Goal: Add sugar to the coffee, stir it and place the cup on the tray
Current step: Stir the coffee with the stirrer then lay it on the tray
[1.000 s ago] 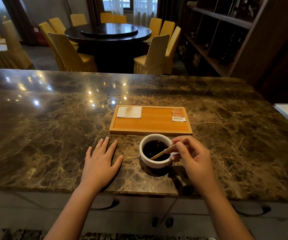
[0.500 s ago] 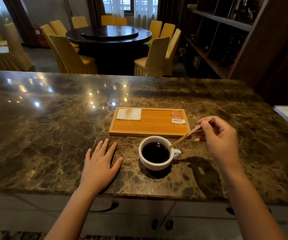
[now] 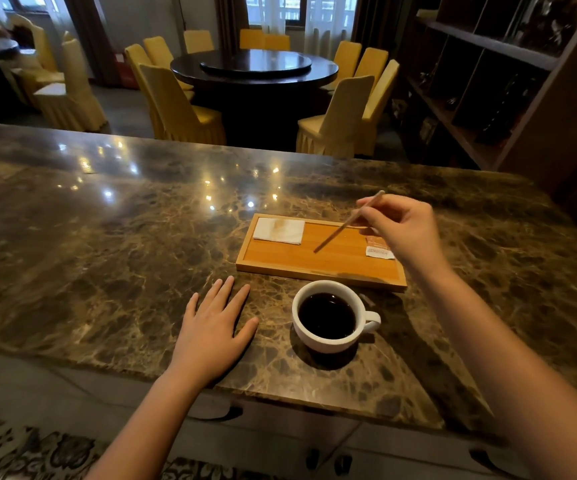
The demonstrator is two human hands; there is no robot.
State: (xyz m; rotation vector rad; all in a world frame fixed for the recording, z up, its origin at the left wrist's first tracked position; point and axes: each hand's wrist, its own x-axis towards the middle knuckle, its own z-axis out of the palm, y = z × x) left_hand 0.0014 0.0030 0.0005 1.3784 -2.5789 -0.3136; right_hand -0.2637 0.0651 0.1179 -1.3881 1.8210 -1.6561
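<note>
The right hand (image 3: 403,232) pinched a wooden stirrer (image 3: 344,225) above the tray (image 3: 318,263), while the left hand (image 3: 212,332) lay open on the worktop (image 3: 107,271) beside the coffee cup (image 3: 330,317).

There is only one view, from a camera worn on the person's head. It looks forward and downward, from above the near edge of the dark brown marble counter (image 3: 107,271). The counter surface is near and fills the middle and lower part. Farther away, at the top, the round dark dining table (image 3: 256,69) appears small. The wide lens bends the edges.
</note>
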